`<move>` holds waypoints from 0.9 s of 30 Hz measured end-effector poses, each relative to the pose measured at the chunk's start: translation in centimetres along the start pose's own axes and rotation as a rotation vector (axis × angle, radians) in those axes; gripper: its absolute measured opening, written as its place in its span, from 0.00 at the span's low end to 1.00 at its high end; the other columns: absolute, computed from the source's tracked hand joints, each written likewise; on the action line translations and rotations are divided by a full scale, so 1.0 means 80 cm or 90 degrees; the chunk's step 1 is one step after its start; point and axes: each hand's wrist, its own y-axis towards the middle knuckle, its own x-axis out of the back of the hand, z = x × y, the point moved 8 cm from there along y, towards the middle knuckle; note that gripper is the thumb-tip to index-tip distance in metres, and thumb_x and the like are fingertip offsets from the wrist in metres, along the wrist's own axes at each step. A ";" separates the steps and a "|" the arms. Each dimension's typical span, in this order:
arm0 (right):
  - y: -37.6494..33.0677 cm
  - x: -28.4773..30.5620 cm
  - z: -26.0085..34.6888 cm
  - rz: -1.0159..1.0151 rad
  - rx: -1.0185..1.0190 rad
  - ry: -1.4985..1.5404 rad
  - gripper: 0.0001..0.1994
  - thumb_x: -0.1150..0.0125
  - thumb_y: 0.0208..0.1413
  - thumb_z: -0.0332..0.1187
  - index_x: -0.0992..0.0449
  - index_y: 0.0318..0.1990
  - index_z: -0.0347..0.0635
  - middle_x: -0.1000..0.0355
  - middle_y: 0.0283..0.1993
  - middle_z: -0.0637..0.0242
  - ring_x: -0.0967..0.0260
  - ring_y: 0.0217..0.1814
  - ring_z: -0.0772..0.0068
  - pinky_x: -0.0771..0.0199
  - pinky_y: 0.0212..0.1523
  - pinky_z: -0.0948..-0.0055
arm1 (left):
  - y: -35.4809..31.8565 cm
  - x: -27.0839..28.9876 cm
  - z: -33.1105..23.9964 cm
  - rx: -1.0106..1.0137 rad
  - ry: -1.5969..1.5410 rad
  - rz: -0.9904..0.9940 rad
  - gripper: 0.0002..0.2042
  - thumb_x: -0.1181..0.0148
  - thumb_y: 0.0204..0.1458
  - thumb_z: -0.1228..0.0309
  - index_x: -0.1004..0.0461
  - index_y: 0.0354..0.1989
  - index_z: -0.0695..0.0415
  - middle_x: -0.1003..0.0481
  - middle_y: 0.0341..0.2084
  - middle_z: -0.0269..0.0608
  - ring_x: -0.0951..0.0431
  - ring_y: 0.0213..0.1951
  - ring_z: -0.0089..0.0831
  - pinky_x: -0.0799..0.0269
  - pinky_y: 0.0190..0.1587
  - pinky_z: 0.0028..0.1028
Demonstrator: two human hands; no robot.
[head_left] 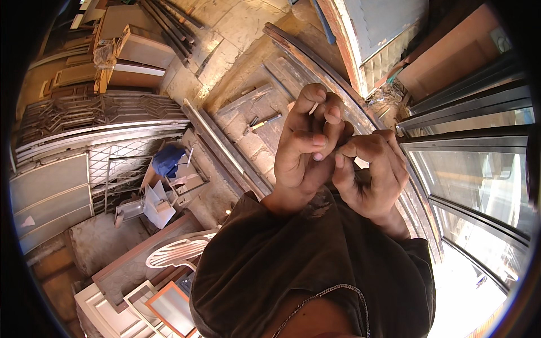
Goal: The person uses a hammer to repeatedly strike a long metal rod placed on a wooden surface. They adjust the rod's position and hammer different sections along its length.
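Observation:
Both hands are raised close together in front of my chest. My left hand (pixel 309 147) has its palm turned up and its fingers curled. A thin pale stick (pixel 314 107), too small to name surely, pokes out between its fingertips. Right beside it, my right hand (pixel 372 172) is curled too, thumb and forefinger drawn close together near the left hand's fingers. Whatever that pinch may hold is hidden. Well below the hands, a hammer (pixel 265 122) with a yellow and black handle lies on a worn wooden board (pixel 248 107).
Long wooden beams (pixel 315 62) run past on the far side. Glazed dark-framed panels (pixel 479 174) stand at the right. A metal grille (pixel 107 115), a blue cloth (pixel 168 160) and several frames, one orange-edged mirror (pixel 173 308) among them, crowd the left. Dark poles (pixel 169 28) lie far left.

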 end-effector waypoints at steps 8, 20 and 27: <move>-0.008 0.003 0.000 -0.022 -0.014 0.010 0.10 0.32 0.42 0.23 0.25 0.33 0.41 0.28 0.27 0.68 0.35 0.24 0.71 0.38 0.29 0.74 | -0.002 0.001 0.003 0.011 -0.014 0.027 0.26 0.52 0.44 0.83 0.40 0.55 0.55 0.35 0.41 0.35 0.36 0.20 0.18 0.41 0.34 0.24; -0.290 0.011 -0.251 0.383 -0.538 -0.254 0.10 0.40 0.56 0.31 0.28 0.27 0.35 0.26 0.30 0.51 0.26 0.31 0.50 0.29 0.33 0.54 | -0.146 0.341 -0.039 0.142 0.834 -0.369 0.19 0.43 0.49 0.79 0.31 0.52 0.62 0.28 0.47 0.46 0.29 0.40 0.31 0.33 0.46 0.27; -0.610 0.062 -0.354 0.251 -0.936 -0.259 0.24 0.47 0.52 0.26 0.39 0.58 0.45 0.30 0.49 0.43 0.30 0.49 0.41 0.27 0.47 0.53 | -0.403 0.551 0.025 0.625 1.179 -0.289 0.22 0.40 0.55 0.63 0.31 0.52 0.66 0.28 0.47 0.59 0.26 0.52 0.47 0.31 0.52 0.36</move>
